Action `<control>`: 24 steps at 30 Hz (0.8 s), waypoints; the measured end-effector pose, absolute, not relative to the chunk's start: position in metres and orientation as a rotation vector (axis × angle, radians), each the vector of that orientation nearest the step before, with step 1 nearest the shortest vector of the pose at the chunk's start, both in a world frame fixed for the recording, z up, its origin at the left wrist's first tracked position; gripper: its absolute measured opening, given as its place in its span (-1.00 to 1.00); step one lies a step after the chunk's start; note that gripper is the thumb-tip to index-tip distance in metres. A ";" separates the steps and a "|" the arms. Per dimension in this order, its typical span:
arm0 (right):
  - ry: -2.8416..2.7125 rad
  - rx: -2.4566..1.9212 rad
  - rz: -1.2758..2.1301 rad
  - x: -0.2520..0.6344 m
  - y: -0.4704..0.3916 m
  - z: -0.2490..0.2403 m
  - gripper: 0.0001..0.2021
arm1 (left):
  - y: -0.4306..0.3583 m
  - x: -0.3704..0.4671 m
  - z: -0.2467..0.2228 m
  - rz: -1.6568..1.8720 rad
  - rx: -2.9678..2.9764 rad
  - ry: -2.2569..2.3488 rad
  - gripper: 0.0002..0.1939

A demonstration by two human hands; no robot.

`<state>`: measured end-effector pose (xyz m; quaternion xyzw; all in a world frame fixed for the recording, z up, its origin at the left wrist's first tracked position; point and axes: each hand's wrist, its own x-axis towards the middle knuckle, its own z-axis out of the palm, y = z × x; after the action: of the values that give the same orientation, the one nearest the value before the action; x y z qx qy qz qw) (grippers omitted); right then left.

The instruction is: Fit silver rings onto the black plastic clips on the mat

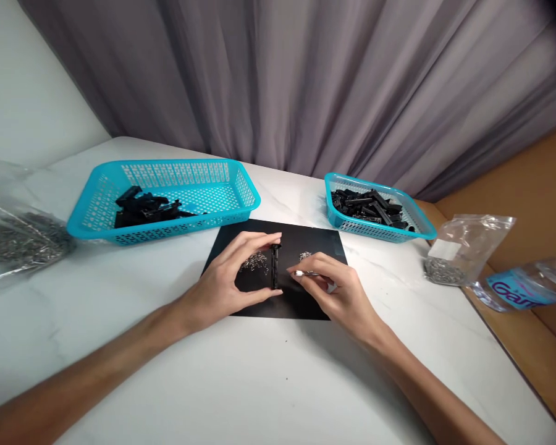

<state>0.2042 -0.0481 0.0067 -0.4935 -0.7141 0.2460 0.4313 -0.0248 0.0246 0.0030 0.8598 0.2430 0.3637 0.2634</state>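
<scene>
My left hand grips a narrow black plastic part at its two ends, between thumb and fingers, above a black mat. To the right of that part, my right hand pinches a slim metallic tool with a white end; its exact kind is unclear. The tool and the black part are apart. A pile of small shiny metal pieces lies on the mat, partly behind my left hand. Another small pile of metal pieces shows just beyond my right fingers.
Black parts lie in a large blue basket at back left and a smaller blue basket at back right. Clear bags of metal pieces stand left and right. A plastic bottle lies by the right edge.
</scene>
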 end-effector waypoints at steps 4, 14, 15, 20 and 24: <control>-1.761 -1.203 0.672 0.201 -0.050 0.007 -0.82 | 0.024 -0.024 0.002 0.995 2.354 0.651 -0.26; -1.475 -1.187 1.005 0.200 -0.050 0.004 -0.90 | 0.017 -0.024 0.004 1.046 2.352 0.665 -0.27; -1.497 -1.160 0.994 0.200 -0.050 0.005 -0.91 | 0.017 -0.024 0.005 1.052 2.343 0.656 -0.27; -1.589 -1.059 0.867 0.196 -0.051 0.008 -0.95 | 0.017 -0.024 0.007 1.077 2.318 0.628 -0.31; -1.610 -1.070 0.833 0.191 -0.052 0.009 -0.95 | 0.018 -0.023 0.008 1.103 2.375 0.599 -0.37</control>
<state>0.1908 -0.0521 0.0092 -0.4415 -0.6643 0.3438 0.4956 -0.0234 0.0182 0.0077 0.8612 0.2174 0.4000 0.2258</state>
